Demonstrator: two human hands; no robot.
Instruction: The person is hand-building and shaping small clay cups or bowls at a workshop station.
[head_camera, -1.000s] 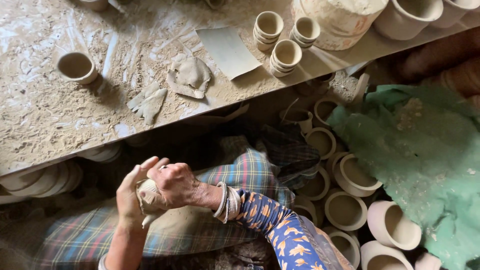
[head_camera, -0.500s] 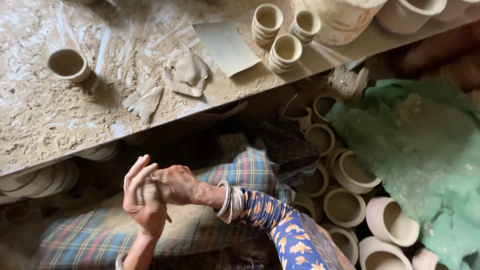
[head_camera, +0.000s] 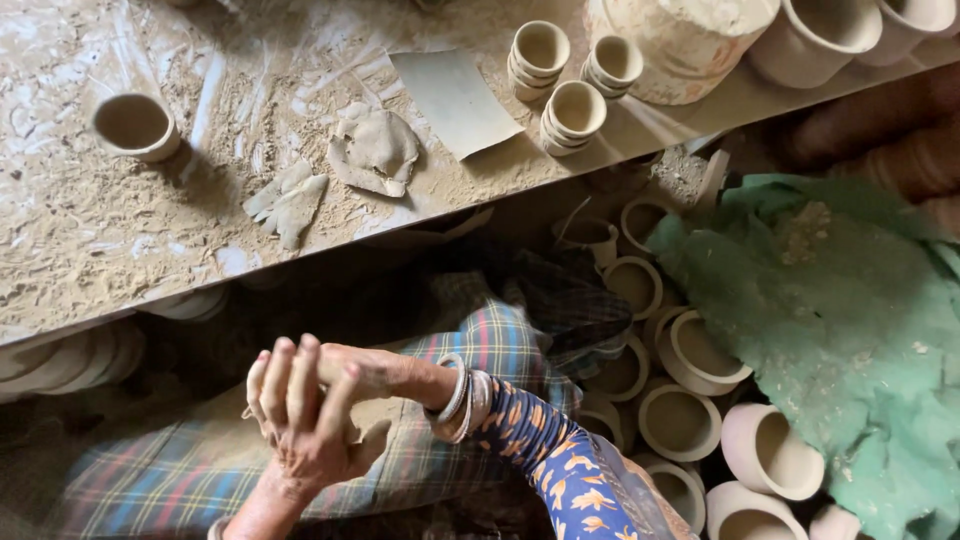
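A long workbench (head_camera: 120, 250), dusted with dry clay, crosses the far side of the scene. A green cloth (head_camera: 850, 330) lies at the right, over a heap of unfired cups (head_camera: 680, 420) on the floor. A plaid cloth (head_camera: 180, 470) covers the lap at the near edge.

On the bench stand a big clay pot (head_camera: 690, 40), small stacks of cups (head_camera: 575, 115), a single cup (head_camera: 133, 125) at the far left, a flat sheet (head_camera: 455, 100) and two flattened clay scraps (head_camera: 375, 150).

The clay lump (head_camera: 368, 425) is pale grey-brown, soft and rounded, only partly seen. It sits near centre-left, above the lap, pressed between both hands. The left hand (head_camera: 300, 415) has its fingers stretched upward, palm against the lump. The right hand (head_camera: 365, 370), bangles (head_camera: 460, 395) at its wrist, lies across from the right, closed over the lump's far side, touching the left fingers.
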